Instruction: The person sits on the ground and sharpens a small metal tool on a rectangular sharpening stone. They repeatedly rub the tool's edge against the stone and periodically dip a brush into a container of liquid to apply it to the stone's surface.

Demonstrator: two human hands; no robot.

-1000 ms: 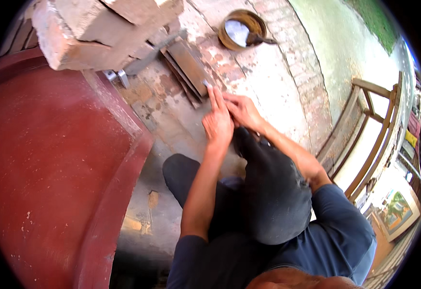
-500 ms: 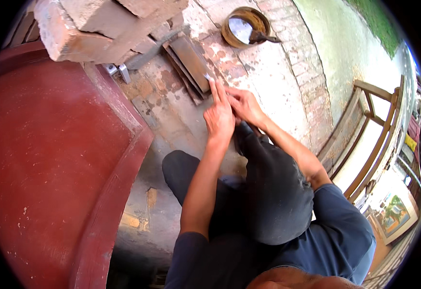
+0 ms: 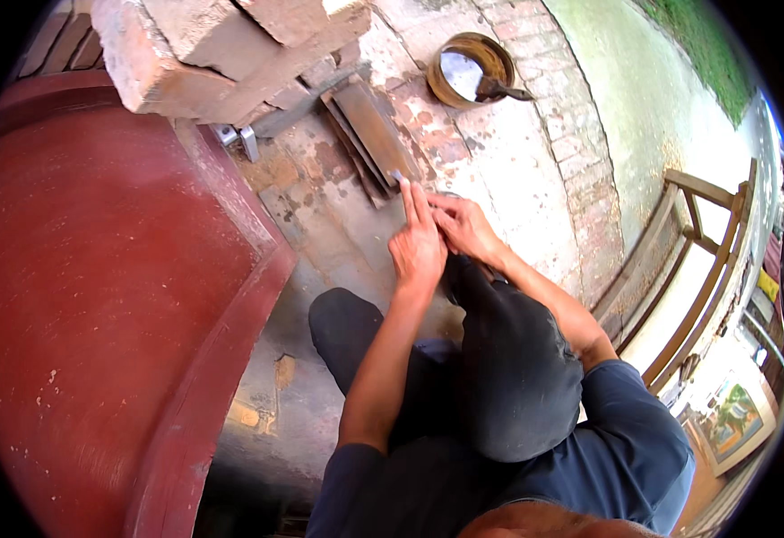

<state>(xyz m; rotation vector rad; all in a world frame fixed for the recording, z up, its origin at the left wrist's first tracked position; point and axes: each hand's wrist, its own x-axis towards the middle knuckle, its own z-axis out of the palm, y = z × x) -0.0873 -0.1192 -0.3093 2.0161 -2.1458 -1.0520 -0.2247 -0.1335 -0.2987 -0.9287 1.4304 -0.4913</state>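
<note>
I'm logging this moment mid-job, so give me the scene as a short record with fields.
Left hand: two fingers extended at the block's near end; contact unclear
Right hand: against the left hand; grip hidden
Block: brown, long, beyond the fingertips
Bowl: round, right of the block, farther off; dark-handled tool across its rim
Left side: red panel, bricks above it
Right side: wooden frame

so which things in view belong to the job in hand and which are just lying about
In the job, by the look of it:
block
left hand, reaching to the block's near end
right hand, beside the left; what it grips is unclear
bowl and brush, probably, being close by

Apparently just about:
bricks
red panel
wooden frame
picture
</note>
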